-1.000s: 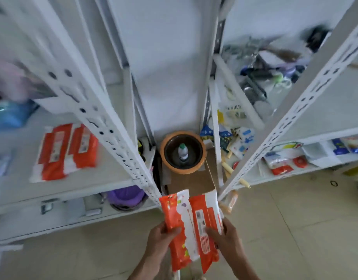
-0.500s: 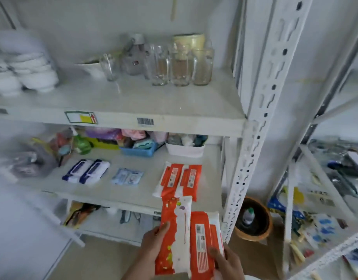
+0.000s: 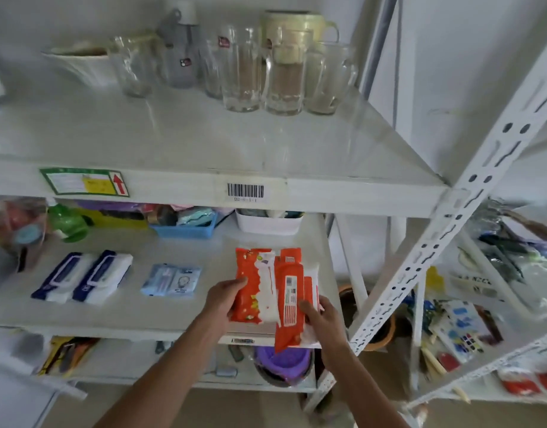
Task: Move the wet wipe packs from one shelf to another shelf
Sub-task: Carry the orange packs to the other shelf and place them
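I hold two orange-and-white wet wipe packs over the right end of the middle shelf (image 3: 179, 316). My left hand (image 3: 224, 299) grips the left pack (image 3: 253, 285) by its left edge. My right hand (image 3: 320, 318) grips the right pack (image 3: 292, 304), label side up, at its lower right. Behind them the top of another orange pack (image 3: 292, 254) lying on the shelf shows; the rest of it is hidden. Two blue-and-white wipe packs (image 3: 83, 276) and a light blue pack (image 3: 171, 280) lie further left on the same shelf.
Glass mugs (image 3: 284, 72) and jars stand at the back of the upper shelf (image 3: 204, 140). A blue basket (image 3: 185, 231), a white bin (image 3: 267, 225) and a green bottle (image 3: 68, 223) line the middle shelf's back. A perforated white post (image 3: 445, 230) slants at right. Purple bowl (image 3: 281, 362) below.
The view has swung from the floor corner to the left shelving and closed in. Both hands have carried the two packs up and forward over the packs lying on the middle shelf.
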The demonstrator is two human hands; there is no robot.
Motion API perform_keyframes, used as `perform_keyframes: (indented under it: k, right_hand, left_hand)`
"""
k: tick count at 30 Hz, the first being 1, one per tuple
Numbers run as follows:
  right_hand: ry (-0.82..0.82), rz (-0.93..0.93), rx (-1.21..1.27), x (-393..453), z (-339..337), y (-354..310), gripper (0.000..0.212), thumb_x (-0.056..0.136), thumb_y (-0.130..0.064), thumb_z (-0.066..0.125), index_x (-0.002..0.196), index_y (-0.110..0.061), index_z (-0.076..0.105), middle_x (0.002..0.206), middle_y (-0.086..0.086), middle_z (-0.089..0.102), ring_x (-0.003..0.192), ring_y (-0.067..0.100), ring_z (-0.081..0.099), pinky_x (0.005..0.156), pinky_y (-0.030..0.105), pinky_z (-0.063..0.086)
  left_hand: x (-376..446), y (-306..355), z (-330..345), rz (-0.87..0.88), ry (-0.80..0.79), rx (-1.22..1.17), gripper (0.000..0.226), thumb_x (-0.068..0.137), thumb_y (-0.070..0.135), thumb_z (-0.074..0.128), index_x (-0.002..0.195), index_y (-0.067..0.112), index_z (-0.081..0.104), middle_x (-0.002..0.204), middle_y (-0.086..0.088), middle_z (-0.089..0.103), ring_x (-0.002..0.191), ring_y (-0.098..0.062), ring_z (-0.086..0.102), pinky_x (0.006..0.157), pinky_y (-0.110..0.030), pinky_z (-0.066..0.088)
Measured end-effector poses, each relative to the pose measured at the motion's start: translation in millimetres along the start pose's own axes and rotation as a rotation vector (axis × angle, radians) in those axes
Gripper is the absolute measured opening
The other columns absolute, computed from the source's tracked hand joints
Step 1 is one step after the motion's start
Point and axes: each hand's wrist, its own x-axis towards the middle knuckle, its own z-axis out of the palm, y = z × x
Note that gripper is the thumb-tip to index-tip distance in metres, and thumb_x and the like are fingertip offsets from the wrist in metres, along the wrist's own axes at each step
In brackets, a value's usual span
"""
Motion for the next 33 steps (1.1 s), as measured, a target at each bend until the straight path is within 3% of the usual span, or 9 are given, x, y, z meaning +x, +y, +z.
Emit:
perform_keyframes:
  k: [5,9,12,15,19,23,27,31,33]
  right_hand:
    - [-0.020,0.063,-0.017,76,14,-15,0.021,0.096,-0.023,0.069,0.115,-0.015,0.066,0.105,0.008,0.079,0.087,0.019,0.080,0.079,0.036,0.065]
    - [0.016,0.075,-0.039,119,33,-23,0.012,0.097,-0.023,0.068,0.108,-0.018,0.064,0.097,-0.002,0.076,0.081,0.015,0.078,0.077,0.036,0.064]
    - [0.081,0.128,-0.153,139,46,-20,0.033,0.096,-0.035,0.069,0.123,-0.019,0.058,0.112,0.003,0.075,0.097,0.024,0.076,0.093,0.048,0.061]
    - [0.187,0.096,-0.331,144,57,-17,0.052,0.092,-0.048,0.069,0.134,-0.020,0.054,0.120,0.002,0.074,0.100,0.024,0.076,0.091,0.047,0.062]
    - [0.286,0.112,-0.587,145,63,-9,0.065,0.082,-0.067,0.063,0.130,-0.024,0.051,0.118,0.002,0.063,0.103,0.024,0.070,0.089,0.045,0.060]
    - [0.267,0.166,-0.490,137,59,-9,0.060,0.093,-0.053,0.065,0.138,-0.016,0.050,0.127,0.007,0.068,0.097,0.020,0.070,0.086,0.036,0.057]
    - [0.257,0.162,-0.448,128,59,-11,0.049,0.099,-0.041,0.063,0.135,-0.009,0.054,0.124,0.008,0.071,0.084,0.013,0.061,0.076,0.029,0.050]
    - [0.239,0.164,-0.391,115,63,-14,0.038,0.099,-0.040,0.062,0.126,-0.013,0.055,0.110,0.003,0.069,0.088,0.016,0.064,0.069,0.026,0.052]
    - [0.170,0.169,-0.349,107,61,-10,0.038,0.098,-0.040,0.063,0.125,-0.014,0.056,0.112,-0.001,0.070,0.095,0.018,0.071,0.075,0.032,0.061]
  left_hand:
    - [59,21,14,0.073,0.052,0.054,0.036,0.082,0.036,0.083,0.108,0.014,0.071,0.105,-0.009,0.079,0.093,-0.030,0.076,0.092,-0.052,0.060]
    - [101,22,12,0.087,0.075,0.161,0.038,0.083,0.046,0.080,0.106,0.018,0.071,0.102,-0.004,0.079,0.092,-0.027,0.077,0.092,-0.050,0.061]
    - [107,20,16,0.243,0.140,0.430,0.029,0.091,0.051,0.069,0.098,0.022,0.071,0.095,0.001,0.077,0.079,-0.016,0.074,0.081,-0.036,0.063]
    - [105,15,21,0.415,0.215,0.624,0.035,0.097,0.048,0.062,0.090,0.015,0.072,0.087,0.001,0.076,0.069,-0.012,0.069,0.066,-0.024,0.055]
    - [109,9,14,0.422,0.234,0.668,0.038,0.098,0.048,0.060,0.092,0.012,0.071,0.088,-0.002,0.076,0.075,-0.017,0.072,0.073,-0.032,0.061]
    - [106,11,10,0.460,0.214,0.735,0.036,0.094,0.050,0.064,0.098,0.014,0.069,0.089,0.006,0.069,0.079,-0.013,0.067,0.075,-0.027,0.053]
    - [107,18,8,0.427,0.178,0.766,0.035,0.092,0.052,0.066,0.097,0.018,0.068,0.094,0.002,0.074,0.085,-0.019,0.072,0.082,-0.038,0.061]
    - [101,17,-3,0.411,0.093,0.772,0.037,0.092,0.053,0.065,0.104,0.018,0.068,0.102,0.000,0.075,0.092,-0.022,0.073,0.087,-0.042,0.061]
    - [88,19,-8,0.434,0.027,0.760,0.036,0.093,0.049,0.066,0.111,0.018,0.066,0.108,-0.001,0.074,0.098,-0.023,0.073,0.089,-0.042,0.061]
